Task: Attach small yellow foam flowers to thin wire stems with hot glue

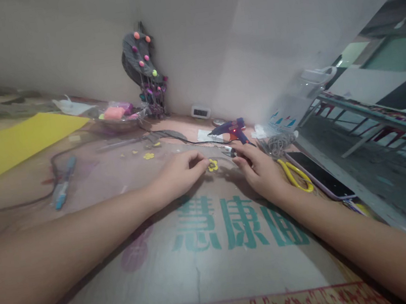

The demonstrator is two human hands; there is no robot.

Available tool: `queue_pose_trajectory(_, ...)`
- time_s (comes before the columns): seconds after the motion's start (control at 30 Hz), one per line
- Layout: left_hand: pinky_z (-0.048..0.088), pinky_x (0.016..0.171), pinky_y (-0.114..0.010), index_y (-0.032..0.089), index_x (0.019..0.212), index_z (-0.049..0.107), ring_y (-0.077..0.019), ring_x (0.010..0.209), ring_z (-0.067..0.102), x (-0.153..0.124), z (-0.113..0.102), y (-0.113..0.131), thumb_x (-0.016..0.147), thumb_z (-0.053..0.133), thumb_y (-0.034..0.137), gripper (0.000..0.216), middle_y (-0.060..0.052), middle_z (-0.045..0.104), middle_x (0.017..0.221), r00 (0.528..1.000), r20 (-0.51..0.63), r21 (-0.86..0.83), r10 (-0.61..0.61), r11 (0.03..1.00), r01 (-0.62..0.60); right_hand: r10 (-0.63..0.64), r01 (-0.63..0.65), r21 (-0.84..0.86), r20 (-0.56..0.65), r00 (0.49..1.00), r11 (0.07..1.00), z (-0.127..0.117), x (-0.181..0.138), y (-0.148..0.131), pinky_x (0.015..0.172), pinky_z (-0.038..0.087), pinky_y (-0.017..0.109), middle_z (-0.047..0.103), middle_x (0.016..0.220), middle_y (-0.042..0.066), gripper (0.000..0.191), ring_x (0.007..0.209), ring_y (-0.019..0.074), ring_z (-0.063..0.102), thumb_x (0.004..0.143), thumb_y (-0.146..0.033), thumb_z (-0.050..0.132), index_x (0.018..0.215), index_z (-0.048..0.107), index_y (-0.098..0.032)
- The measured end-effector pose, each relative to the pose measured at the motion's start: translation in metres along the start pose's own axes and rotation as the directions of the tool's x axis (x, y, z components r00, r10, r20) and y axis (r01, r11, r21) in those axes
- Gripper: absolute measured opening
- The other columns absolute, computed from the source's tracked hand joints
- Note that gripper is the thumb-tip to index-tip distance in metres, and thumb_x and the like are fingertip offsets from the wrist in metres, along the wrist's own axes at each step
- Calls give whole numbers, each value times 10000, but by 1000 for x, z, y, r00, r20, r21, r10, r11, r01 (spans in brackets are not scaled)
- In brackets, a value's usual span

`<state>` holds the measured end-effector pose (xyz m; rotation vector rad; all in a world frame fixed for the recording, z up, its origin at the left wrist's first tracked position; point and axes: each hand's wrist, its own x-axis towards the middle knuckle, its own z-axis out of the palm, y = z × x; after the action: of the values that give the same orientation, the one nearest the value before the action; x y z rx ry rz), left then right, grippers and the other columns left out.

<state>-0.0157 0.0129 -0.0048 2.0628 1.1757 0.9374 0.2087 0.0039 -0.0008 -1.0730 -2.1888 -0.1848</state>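
My left hand (181,173) pinches a small yellow flower (212,165) with a dark outline, between thumb and forefinger. Across a narrow gap, my right hand (258,168) is closed around a small dark tool with a shiny metal tip (230,152); its exact kind is unclear. The tip points toward the flower but appears apart from it. Just behind the right hand stands a blue glue gun (233,129) with a red light on. Another yellow flower piece (148,156) lies behind the left hand.
Yellow-handled scissors (298,177) and a phone (320,175) lie right of my hand, near the table edge. A grey moon-shaped decoration (136,56) leans on the wall. Leftward are a bowl of clay (119,123), yellow sheet (15,147), blue pen (65,184) and black cord (54,169).
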Motion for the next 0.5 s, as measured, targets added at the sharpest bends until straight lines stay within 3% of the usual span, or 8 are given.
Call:
queue_pose_trajectory(0.23, 414, 666, -282, 177, 812, 654, -175, 722, 593, -1, 1, 1, 870, 469, 414, 306, -21, 696, 791, 1000, -3, -24, 9, 1000, -9, 24, -24, 0, 88, 996, 1000, 7, 3, 6, 933, 460, 461, 622, 1171, 132, 357, 1110, 262, 562, 914, -202, 484, 1263, 562, -196)
queue_pose_trajectory(0.4, 421, 675, -278, 171, 819, 630, -175, 752, 598, -4, -1, 6, 884, 457, 383, 281, -24, 691, 813, 999, -5, -35, 39, 999, -39, 95, -100, 116, 46, 994, 988, -4, 7, -17, 845, 486, 372, 660, 987, 82, 168, 962, 218, 606, 901, -299, 549, 985, 650, -194)
queue_pose_trajectory(0.5, 419, 687, -276, 167, 809, 617, -168, 760, 589, -6, -3, 10, 888, 453, 351, 259, -21, 675, 811, 998, -21, -25, 64, 998, -65, 178, -196, 197, 106, 978, 961, -4, 8, -36, 711, 488, 314, 671, 844, 47, 165, 790, 185, 613, 834, -339, 635, 868, 636, -178)
